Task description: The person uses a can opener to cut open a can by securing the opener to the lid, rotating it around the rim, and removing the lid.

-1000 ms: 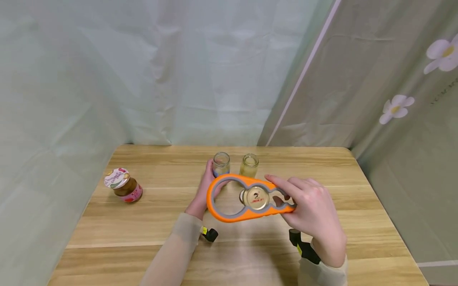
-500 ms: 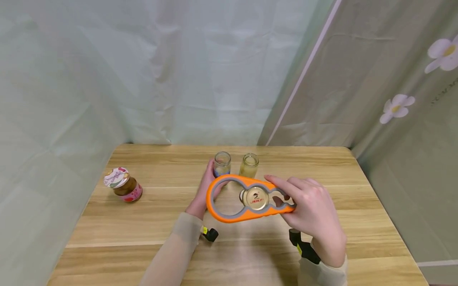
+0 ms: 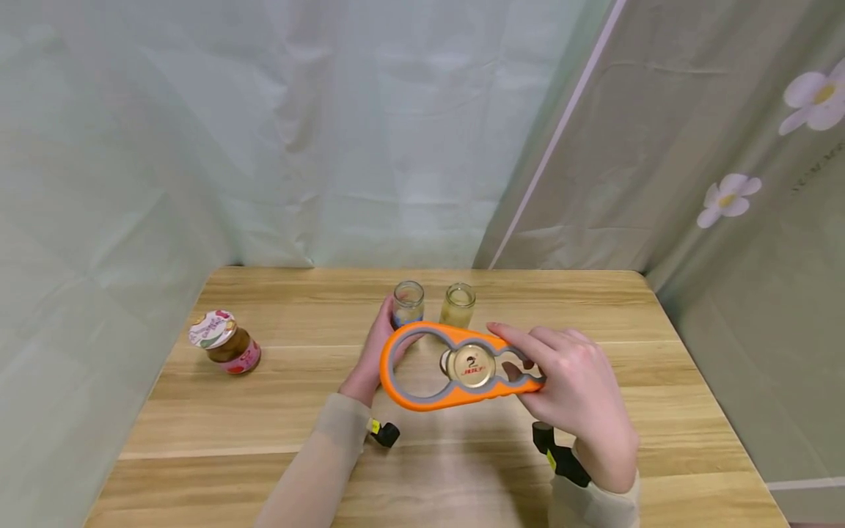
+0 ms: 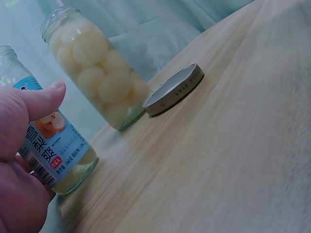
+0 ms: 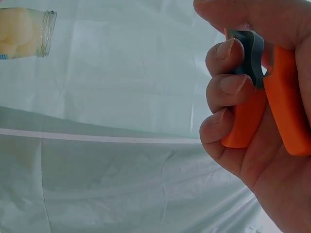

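Note:
My left hand (image 3: 376, 345) grips a glass jar with a blue label (image 4: 53, 141), which stands lidless on the table. Its thumb lies across the label in the left wrist view. My right hand (image 3: 581, 378) holds an orange and grey jar opener (image 3: 422, 402) by its handle end, fingers curled round the handles in the right wrist view. A gold lid with a red-lettered logo (image 3: 472, 365) sits in the opener's middle opening. Beside the held jar stands another open jar (image 4: 97, 73), filled with pale round fruit. Another lid (image 4: 175, 90) lies on the table near it, mostly hidden in the head view.
A closed jar with a pink label and patterned lid (image 3: 227, 342) stands at the left of the wooden table (image 3: 284, 433). Behind the table hangs a pale curtain (image 3: 396, 132), with printed flowers on its right part.

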### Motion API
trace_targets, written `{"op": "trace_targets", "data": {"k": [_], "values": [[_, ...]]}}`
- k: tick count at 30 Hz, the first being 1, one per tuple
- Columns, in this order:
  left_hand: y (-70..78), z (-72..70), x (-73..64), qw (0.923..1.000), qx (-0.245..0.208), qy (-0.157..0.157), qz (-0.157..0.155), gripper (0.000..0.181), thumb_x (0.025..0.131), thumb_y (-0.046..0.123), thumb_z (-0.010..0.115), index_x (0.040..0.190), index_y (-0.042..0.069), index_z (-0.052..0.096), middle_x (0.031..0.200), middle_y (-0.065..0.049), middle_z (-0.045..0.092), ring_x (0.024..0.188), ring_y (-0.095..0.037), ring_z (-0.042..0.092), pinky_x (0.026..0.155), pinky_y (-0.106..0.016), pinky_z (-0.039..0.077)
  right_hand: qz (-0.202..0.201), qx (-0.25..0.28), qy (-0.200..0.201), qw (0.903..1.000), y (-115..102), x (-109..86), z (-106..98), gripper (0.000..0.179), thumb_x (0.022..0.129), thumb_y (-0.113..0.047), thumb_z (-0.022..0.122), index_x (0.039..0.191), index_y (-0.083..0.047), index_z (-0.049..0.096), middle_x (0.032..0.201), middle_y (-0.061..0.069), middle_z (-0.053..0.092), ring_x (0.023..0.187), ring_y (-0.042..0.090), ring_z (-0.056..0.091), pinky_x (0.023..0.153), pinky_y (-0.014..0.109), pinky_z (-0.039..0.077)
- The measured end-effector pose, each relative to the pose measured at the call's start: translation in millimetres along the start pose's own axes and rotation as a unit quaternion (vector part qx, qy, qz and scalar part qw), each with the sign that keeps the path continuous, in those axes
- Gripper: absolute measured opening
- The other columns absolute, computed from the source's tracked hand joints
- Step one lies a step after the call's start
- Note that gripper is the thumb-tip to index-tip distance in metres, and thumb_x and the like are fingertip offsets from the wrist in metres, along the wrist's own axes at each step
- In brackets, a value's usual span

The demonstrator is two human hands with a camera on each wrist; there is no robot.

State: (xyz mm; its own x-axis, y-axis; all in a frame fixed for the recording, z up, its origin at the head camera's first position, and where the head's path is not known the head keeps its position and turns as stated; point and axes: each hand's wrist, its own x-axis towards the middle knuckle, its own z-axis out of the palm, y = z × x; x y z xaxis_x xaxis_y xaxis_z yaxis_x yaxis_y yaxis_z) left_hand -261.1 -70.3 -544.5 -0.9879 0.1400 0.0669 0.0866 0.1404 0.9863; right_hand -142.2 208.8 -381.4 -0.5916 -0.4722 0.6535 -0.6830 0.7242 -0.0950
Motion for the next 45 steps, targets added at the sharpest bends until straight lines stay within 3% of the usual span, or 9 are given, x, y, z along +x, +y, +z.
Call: {"op": "trace_targets", "data": {"k": [5, 10, 12, 14, 18, 22, 30, 37, 45], "values": [[-1.3, -3.8, 1.0, 0.9999, -0.007, -0.011, -0.002, 0.095, 0.095, 0.017, 0.084, 0.170, 0.020, 0.025, 0.163, -0.014, 0.044, 0.148, -0.034, 0.045, 0.121, -0.054, 0.036, 0.002, 0.000, -0.001, 1.0000, -0.6, 0.1, -0.4, 0.051, 0.081, -0.014, 0.081, 0.131, -0.020, 0.077, 0.074, -0.010, 0.058, 0.060, 0.010, 0.053, 0.058, 0.035, 0.048], [4.7, -13.6, 3.4, 0.9995, -0.022, -0.021, 0.013, 0.117, 0.089, 0.012, 0.089, 0.173, 0.033, 0.011, 0.177, -0.001, 0.021, 0.163, -0.030, 0.016, 0.127, -0.059, 0.021, 0.000, 0.000, 0.001, 1.0000, -0.9, 0.6, -0.8, 0.051, 0.081, -0.014, 0.081, 0.131, -0.020, 0.077, 0.074, -0.009, 0.058, 0.059, 0.010, 0.053, 0.057, 0.035, 0.048], [10.7, -17.7, 3.2, 0.9996, -0.016, -0.018, 0.015, 0.120, 0.086, 0.009, 0.089, 0.173, 0.038, 0.011, 0.177, 0.006, 0.020, 0.164, -0.029, 0.010, 0.127, -0.061, 0.017, 0.000, 0.000, 0.000, 1.0000, -0.9, 0.7, -0.9, 0.051, 0.081, -0.014, 0.082, 0.131, -0.020, 0.077, 0.073, -0.009, 0.058, 0.059, 0.010, 0.052, 0.057, 0.035, 0.048], [19.0, -21.6, 2.0, 0.9997, -0.008, -0.015, 0.018, 0.120, 0.086, 0.008, 0.089, 0.172, 0.041, 0.012, 0.176, 0.008, 0.022, 0.163, -0.031, 0.010, 0.127, -0.063, 0.017, 0.001, 0.000, -0.002, 1.0000, -1.2, 0.7, -1.1, 0.051, 0.081, -0.015, 0.082, 0.131, -0.020, 0.077, 0.073, -0.009, 0.058, 0.059, 0.010, 0.053, 0.057, 0.035, 0.048], [36.2, -29.8, -2.0, 0.9993, 0.014, -0.010, 0.034, 0.114, 0.089, 0.014, 0.088, 0.173, 0.036, 0.014, 0.177, 0.007, 0.021, 0.163, -0.033, 0.013, 0.128, -0.061, 0.014, 0.001, 0.001, -0.003, 1.0000, -1.5, 1.0, -0.9, 0.050, 0.081, -0.014, 0.080, 0.131, -0.021, 0.077, 0.074, -0.010, 0.058, 0.060, 0.010, 0.053, 0.057, 0.035, 0.048], [50.3, -38.7, -6.6, 0.9985, 0.012, -0.014, 0.052, 0.112, 0.090, 0.009, 0.086, 0.173, 0.034, 0.015, 0.178, 0.008, 0.017, 0.164, -0.032, 0.010, 0.128, -0.061, 0.011, -0.001, 0.002, 0.000, 1.0000, -1.4, 1.3, -0.5, 0.049, 0.083, -0.015, 0.078, 0.131, -0.021, 0.077, 0.073, -0.010, 0.057, 0.059, 0.010, 0.052, 0.057, 0.035, 0.048], [70.1, -57.8, -15.4, 0.9951, 0.018, -0.025, 0.094, 0.113, 0.089, 0.011, 0.088, 0.173, 0.036, 0.016, 0.177, 0.014, 0.014, 0.164, -0.032, 0.007, 0.128, -0.062, 0.010, -0.004, 0.001, -0.001, 1.0000, -2.0, 1.3, -0.5, 0.052, 0.079, -0.013, 0.082, 0.131, -0.020, 0.077, 0.073, -0.010, 0.057, 0.059, 0.009, 0.052, 0.056, 0.034, 0.046], [83.5, -65.9, -22.4, 0.9885, -0.029, -0.028, 0.146, 0.086, 0.105, 0.007, 0.068, 0.173, 0.027, 0.019, 0.178, 0.006, 0.015, 0.164, -0.028, 0.005, 0.131, -0.054, 0.008, -0.002, -0.001, -0.001, 1.0000, -1.9, 0.3, -0.7, 0.051, 0.081, -0.013, 0.080, 0.131, -0.020, 0.077, 0.073, -0.009, 0.058, 0.059, 0.009, 0.053, 0.057, 0.035, 0.048], [99.9, -66.5, -33.4, 0.9761, -0.079, -0.025, 0.201, 0.065, 0.105, -0.006, 0.059, 0.165, 0.008, 0.037, 0.168, -0.009, 0.038, 0.154, -0.024, 0.032, 0.124, -0.051, 0.028, -0.003, 0.002, 0.003, 1.0000, -3.0, 0.6, -0.9, 0.047, 0.086, -0.017, 0.071, 0.132, -0.021, 0.077, 0.073, -0.009, 0.058, 0.059, 0.009, 0.053, 0.057, 0.036, 0.049]]}}
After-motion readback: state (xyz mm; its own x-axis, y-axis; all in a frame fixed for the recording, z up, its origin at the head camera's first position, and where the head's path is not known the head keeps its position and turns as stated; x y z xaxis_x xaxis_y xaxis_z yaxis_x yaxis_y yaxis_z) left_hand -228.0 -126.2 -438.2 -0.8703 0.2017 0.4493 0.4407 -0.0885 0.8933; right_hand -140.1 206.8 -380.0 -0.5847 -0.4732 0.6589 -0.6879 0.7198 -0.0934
